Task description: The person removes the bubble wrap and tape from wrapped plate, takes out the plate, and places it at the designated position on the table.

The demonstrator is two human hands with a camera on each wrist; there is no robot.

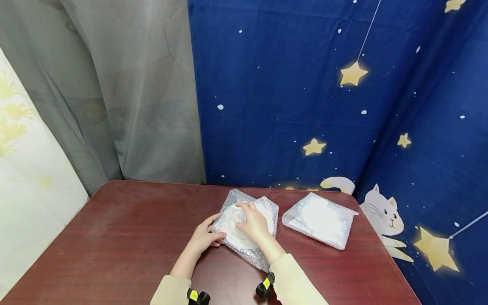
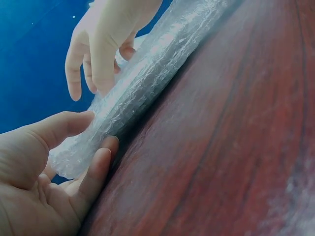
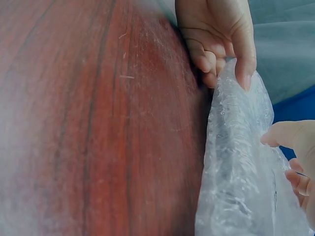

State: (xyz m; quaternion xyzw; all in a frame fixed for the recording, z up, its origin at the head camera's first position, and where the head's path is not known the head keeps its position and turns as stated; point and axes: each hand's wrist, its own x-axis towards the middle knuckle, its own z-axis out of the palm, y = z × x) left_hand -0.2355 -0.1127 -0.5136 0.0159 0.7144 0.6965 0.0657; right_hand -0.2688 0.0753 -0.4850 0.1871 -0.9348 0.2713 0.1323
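A round white dish-like thing [image 1: 230, 219], which looks like a plate, lies on a sheet of bubble wrap [image 1: 237, 197] near the table's back edge. At the sheet's left corner my left hand [image 1: 203, 238] pinches the bubble wrap, thumb on top and fingers underneath. My right hand [image 1: 254, 222] rests over the white thing with fingers spread and bent downward, covering part of it. From the left wrist view, the bubble wrap [image 2: 147, 73] forms a thick layered edge, and the right fingertips [image 2: 102, 84] touch its upper side.
A second flat white bundle in bubble wrap [image 1: 320, 220] lies to the right on the dark red wooden table [image 1: 126, 237]. Behind the table hang a grey curtain [image 1: 152, 106] and a blue curtain with stars [image 1: 274, 93].
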